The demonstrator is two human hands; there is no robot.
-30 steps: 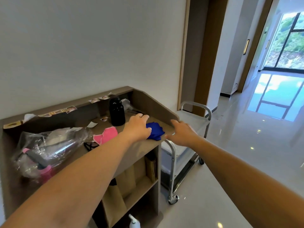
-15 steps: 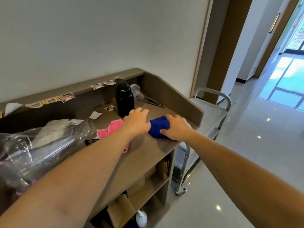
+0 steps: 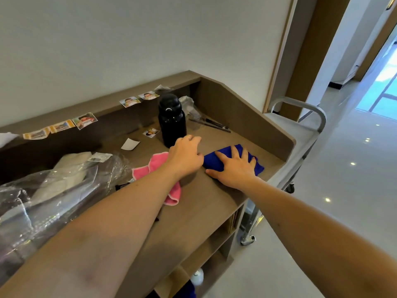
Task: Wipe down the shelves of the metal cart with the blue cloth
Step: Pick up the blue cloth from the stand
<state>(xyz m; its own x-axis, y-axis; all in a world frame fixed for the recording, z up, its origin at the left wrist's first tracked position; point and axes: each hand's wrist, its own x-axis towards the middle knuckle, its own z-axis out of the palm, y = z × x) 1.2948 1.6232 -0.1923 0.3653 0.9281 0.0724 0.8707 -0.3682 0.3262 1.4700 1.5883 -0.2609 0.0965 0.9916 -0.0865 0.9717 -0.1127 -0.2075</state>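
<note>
Both arms reach forward over a brown wooden counter [image 3: 199,203]. Right hand [image 3: 235,168] lies palm down on the blue cloth [image 3: 211,161], fingers [image 3: 235,152] spread and straight, thumb out to the left on the counter edge of the cloth, pressing flat, no pinch. Left hand [image 3: 185,155] sits just left of it, knuckles up, fingers curled down toward the counter; fingertips are partly hidden, so cannot tell if it grips anything. It touches or nearly touches the left edge of the blue cloth.

Blue cloth: deep blue, soft and fuzzy-looking, bunched or folded into a rough oblong, lying on the counter near its right end, mostly under the right hand. The metal cart [image 3: 300,130] stands just beyond the counter's right end, apart from the cloth: grey flat top shelf, rounded tubular handle, caster wheel low by the floor.

Pink cloth [image 3: 160,166] lies under the left forearm, same fuzzy texture, stitched edge. 1 matte black bottle [image 3: 171,120] stands upright behind the left hand. Crinkled clear plastic bag [image 3: 53,190] at left. Small photo prints [image 3: 84,120] along the back ledge. Glossy pale tile floor [image 3: 343,190].
</note>
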